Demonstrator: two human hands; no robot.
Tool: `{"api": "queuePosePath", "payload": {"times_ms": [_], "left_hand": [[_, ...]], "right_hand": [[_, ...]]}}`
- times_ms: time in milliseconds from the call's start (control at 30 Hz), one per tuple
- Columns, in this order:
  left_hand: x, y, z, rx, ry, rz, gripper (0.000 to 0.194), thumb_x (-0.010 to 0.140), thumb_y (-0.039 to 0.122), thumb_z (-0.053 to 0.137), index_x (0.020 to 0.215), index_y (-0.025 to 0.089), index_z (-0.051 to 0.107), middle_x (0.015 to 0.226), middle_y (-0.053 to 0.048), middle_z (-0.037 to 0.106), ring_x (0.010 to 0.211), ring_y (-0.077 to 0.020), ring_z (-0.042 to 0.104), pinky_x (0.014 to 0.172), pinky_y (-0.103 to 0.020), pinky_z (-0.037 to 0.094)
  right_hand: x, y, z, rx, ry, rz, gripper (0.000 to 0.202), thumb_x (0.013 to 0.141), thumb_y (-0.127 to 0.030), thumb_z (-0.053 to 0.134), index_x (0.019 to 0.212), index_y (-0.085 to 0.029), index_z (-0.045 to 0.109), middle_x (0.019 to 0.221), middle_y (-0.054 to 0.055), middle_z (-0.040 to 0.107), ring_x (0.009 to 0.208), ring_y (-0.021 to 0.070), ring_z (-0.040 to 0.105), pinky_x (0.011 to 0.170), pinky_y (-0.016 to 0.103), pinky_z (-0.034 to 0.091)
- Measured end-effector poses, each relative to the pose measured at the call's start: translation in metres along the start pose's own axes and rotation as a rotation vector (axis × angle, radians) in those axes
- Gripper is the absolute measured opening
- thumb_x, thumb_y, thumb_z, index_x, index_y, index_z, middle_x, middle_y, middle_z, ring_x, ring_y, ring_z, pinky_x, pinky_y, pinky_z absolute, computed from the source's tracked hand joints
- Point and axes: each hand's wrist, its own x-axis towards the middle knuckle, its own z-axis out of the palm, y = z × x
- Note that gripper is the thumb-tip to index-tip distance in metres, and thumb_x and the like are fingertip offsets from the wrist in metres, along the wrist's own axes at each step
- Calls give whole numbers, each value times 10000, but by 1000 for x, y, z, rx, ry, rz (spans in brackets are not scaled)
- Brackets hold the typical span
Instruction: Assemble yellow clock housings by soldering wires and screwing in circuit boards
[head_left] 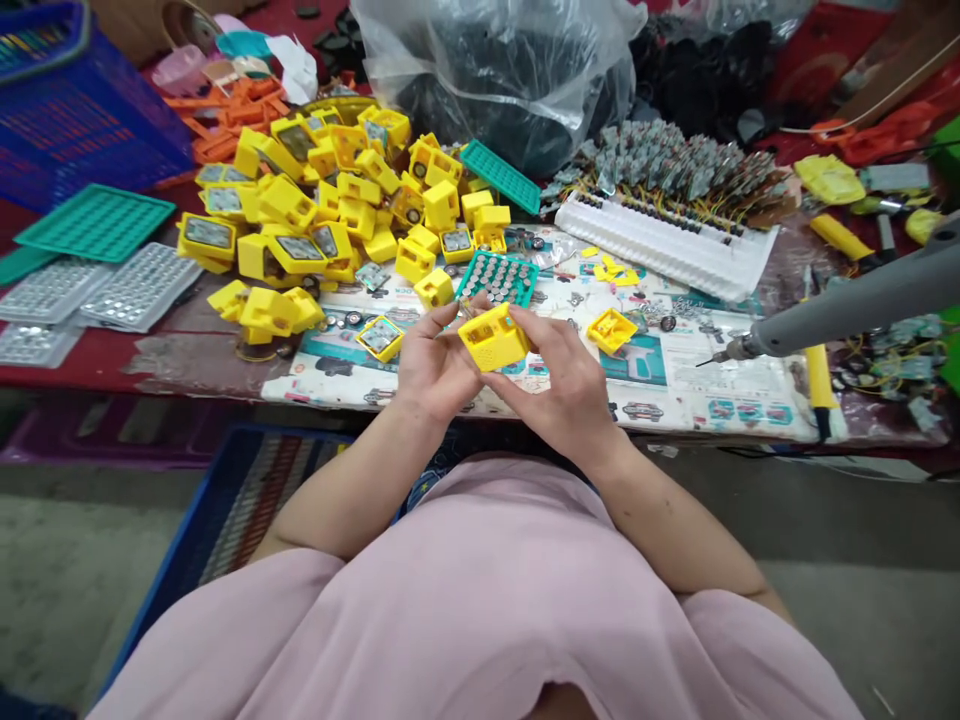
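Over the table's front edge I hold a yellow plastic toy truck cab (493,340) between both hands. My left hand (437,368) supports its left end, with the thumb and fingers curled against it. My right hand (564,388) pinches the right end between thumb and fingers. Just beyond the cab lies a green tray of round button cells (496,279). Left of my left hand, a yellow shell with a silvery panel (381,338) rests on the printed sheet. To the right sits an open yellow shell (611,330), hollow side up.
A large heap of yellow cabs (352,190) covers the back left. A white foam rack (667,245) carries many wired boards. From the right reaches a grey electric screwdriver (847,300), its bit pointing left. A blue basket (90,110) and clear trays (139,288) stand far left.
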Motion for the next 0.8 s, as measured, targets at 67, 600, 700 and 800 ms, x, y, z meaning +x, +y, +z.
{"api": "queuePosePath", "payload": {"times_ms": [67, 600, 700, 800], "left_hand": [[0, -2, 3, 0, -27, -4, 318, 912, 251, 432, 1125, 183, 657, 892, -38, 731, 1137, -230, 682, 989, -396, 570], [0, -15, 14, -20, -89, -7, 347, 926, 226, 428, 1179, 164, 658, 852, -33, 711, 986, -176, 709, 939, -290, 560], [-1, -16, 15, -19, -49, 16, 358, 921, 208, 421, 1178, 173, 667, 835, -24, 715, 980, -166, 714, 934, -281, 565], [-5, -15, 13, 63, -71, 91, 370, 916, 267, 417, 1178, 214, 672, 989, -31, 752, 1098, -197, 698, 950, -323, 573]], "right_hand": [[-2, -1, -2, -31, -8, -3, 467, 944, -421, 623, 1366, -243, 532, 1124, 87, 723, 1027, 227, 692, 908, 382, 609], [-12, 0, -14, 5, 13, -56, 535, 933, -227, 631, 1440, -294, 473, 1070, 65, 691, 977, 200, 676, 872, 341, 603], [-13, 0, -16, 61, -3, 2, 457, 928, -228, 630, 1373, -292, 546, 1059, 58, 703, 972, 194, 677, 872, 345, 610], [-15, 7, -21, 352, -64, 256, 446, 894, -293, 670, 1331, -294, 578, 1185, 60, 697, 1004, 194, 688, 872, 358, 631]]}}
